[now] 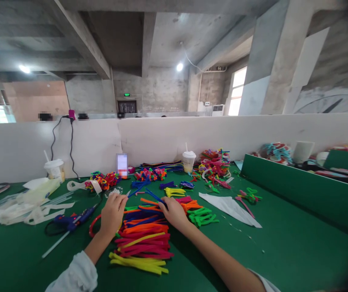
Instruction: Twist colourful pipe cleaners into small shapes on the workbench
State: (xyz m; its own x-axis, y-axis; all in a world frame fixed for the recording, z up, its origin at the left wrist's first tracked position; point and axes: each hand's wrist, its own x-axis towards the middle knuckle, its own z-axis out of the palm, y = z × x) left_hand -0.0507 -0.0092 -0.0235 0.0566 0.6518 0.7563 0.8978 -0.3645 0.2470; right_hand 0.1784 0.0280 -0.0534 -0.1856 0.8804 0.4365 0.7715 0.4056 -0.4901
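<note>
My left hand (112, 213) is closed, with a blue pipe cleaner (136, 190) running out from its fingertips. A red loop (94, 226), like a scissors handle, shows beside that wrist, and a grey pointed tip shows by the fingers; whether the hand holds it is hidden. My right hand (174, 213) pinches another blue pipe cleaner (153, 195), which points up and left. Between and below both hands lie loose pipe cleaners in rows: orange and blue, then red ones (143, 243), then yellow ones (139, 263). Green ones (204, 217) lie right of my right hand.
A blue glue gun (75, 221) with its stick lies at left, near plastic bags (12, 207). Lidded cups (188, 161) and a phone (122, 165) stand along the white partition (162, 134). White paper (230, 207) and a colourful pile (213, 162) are at right.
</note>
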